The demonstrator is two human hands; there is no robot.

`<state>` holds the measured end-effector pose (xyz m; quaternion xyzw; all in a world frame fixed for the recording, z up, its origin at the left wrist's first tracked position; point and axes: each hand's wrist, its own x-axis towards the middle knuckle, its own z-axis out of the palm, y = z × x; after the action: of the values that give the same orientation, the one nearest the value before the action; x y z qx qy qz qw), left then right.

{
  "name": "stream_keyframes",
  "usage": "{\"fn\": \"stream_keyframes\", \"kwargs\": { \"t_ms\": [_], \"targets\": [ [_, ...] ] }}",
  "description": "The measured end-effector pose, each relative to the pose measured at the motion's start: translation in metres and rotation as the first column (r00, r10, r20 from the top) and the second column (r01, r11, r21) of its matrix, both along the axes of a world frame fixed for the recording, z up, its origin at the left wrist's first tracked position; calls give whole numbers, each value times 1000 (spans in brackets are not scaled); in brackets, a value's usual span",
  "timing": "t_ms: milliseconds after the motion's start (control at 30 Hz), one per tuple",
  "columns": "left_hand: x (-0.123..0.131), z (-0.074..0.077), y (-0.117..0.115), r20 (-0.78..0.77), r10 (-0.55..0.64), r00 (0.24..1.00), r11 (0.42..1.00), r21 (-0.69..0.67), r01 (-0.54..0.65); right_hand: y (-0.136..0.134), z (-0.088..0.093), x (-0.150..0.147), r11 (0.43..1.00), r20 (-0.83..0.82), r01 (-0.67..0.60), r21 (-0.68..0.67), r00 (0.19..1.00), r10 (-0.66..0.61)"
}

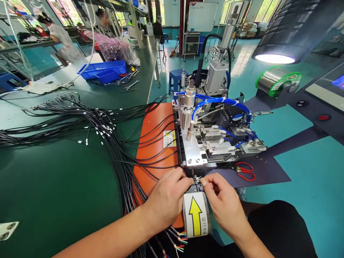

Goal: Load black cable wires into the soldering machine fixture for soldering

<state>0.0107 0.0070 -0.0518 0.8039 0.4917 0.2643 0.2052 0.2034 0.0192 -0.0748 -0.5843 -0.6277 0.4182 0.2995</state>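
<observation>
At the near end of the bench machine [212, 136], both my hands meet over a small dark fixture [195, 188]. My left hand [170, 193] is closed, its thumb and finger pinching the end of a black cable, mostly hidden under the hand. Across from it, my right hand [221, 200] pinches tiny coloured wires [198, 178] at the fixture. Just below is a round drum with a yellow arrow label [196, 215]. Several black cables [156, 138] lie across the orange plate [158, 114] into the machine's side. Stripped cable ends with coloured wires [181, 238] hang below my left wrist.
A large bundle of black cables [88, 114] spreads over the green table [67, 190]. Red-handled scissors [245, 171] lie right of the machine. A solder wire spool [278, 81] and a lamp [285, 32] stand at right. Blue bins [104, 70] and wrenches [131, 85] sit behind; two people work farther back.
</observation>
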Motion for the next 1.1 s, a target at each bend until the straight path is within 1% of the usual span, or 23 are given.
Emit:
{"fn": "stream_keyframes", "kwargs": {
  "t_ms": [167,300,367,500,633,767,900,1000,1100],
  "targets": [
    [0,-3,0,-11,1,1000,1000,26,0,6,4,3,998,-45,22,-64,999,-24],
    [-1,-3,-1,-25,-2,1000,1000,13,2,9,9,-5,998,-75,-5,-70,997,0],
    [-2,-1,-1,-45,-7,999,1000,12,8,10,8,-8,999,-58,-5,-53,998,2],
    [-7,1,-2,-137,-24,990,1000,13,26,8,0,-11,1000,-20,0,-28,1000,-1],
    [-11,3,-1,-179,-29,983,998,56,39,6,-4,-12,1000,0,4,-20,1000,-4],
    [-12,5,-2,-199,-5,980,999,46,14,6,-3,-13,998,-15,14,-60,1000,-15],
    [-15,7,-2,-199,-2,980,998,54,13,9,-4,-14,991,-80,19,-131,996,-30],
    [-20,11,1,-192,-22,981,999,20,27,14,-3,-12,982,-144,23,-188,988,-50],
    [-23,18,4,-173,-41,984,997,-71,29,16,2,-7,977,-164,1,-212,986,-36]
  ]
}}
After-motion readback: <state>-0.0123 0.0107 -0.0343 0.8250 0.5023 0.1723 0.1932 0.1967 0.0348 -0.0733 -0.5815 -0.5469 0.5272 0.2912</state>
